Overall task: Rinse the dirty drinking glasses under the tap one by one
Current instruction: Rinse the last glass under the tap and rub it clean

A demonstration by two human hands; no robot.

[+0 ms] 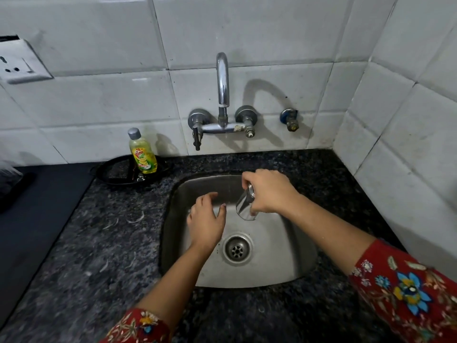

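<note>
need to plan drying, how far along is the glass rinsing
Done: no finished glasses show, so unclear. In hand: the right hand grips one clear glass, tilted over the sink below the tap; the left hand is open beside it. Left: unknown, no other glasses in view.

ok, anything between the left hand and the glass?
Nothing. In the head view only bare sink steel shows in the gap between the left hand and the glass, which the right hand grips.
</note>
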